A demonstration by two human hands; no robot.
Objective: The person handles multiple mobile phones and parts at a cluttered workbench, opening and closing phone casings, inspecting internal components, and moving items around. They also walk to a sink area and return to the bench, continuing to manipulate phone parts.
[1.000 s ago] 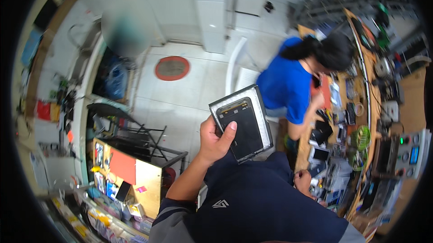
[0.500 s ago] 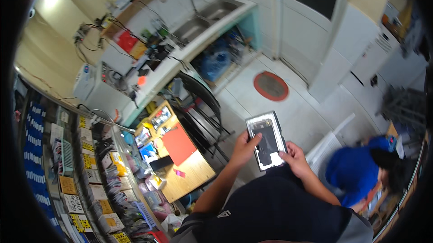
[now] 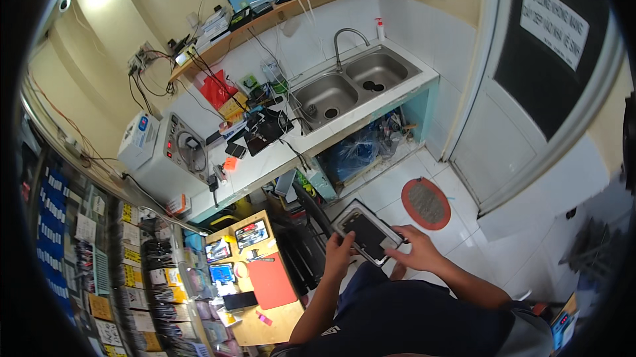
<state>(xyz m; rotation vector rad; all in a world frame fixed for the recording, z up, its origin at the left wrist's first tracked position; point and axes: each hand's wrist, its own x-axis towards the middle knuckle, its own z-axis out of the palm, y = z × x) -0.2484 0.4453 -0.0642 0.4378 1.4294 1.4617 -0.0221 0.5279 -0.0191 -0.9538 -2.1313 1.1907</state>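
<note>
In front of my body I hold a flat, phone-sized panel (image 3: 364,230), dark in the middle with a pale border and a black outer edge. It may be a phone screen or an opened phone; I cannot tell which. My left hand (image 3: 338,254) grips its near left side with the thumb on top. The right hand (image 3: 419,248) pinches the opposite side, its thumb on the border. Fingers underneath are hidden by the panel.
A wooden work table (image 3: 291,320) stands at the lower left with a red mat (image 3: 272,282) and a black phone (image 3: 240,301). Beside it is a black chair (image 3: 301,244). Beyond lie a counter with a double sink (image 3: 328,99), a round floor mat (image 3: 425,203) and a door (image 3: 490,132).
My view has swung toward the sink and door. The panel has turned in my hands, which keep hold of it. The person in blue at the right has left the view.
</note>
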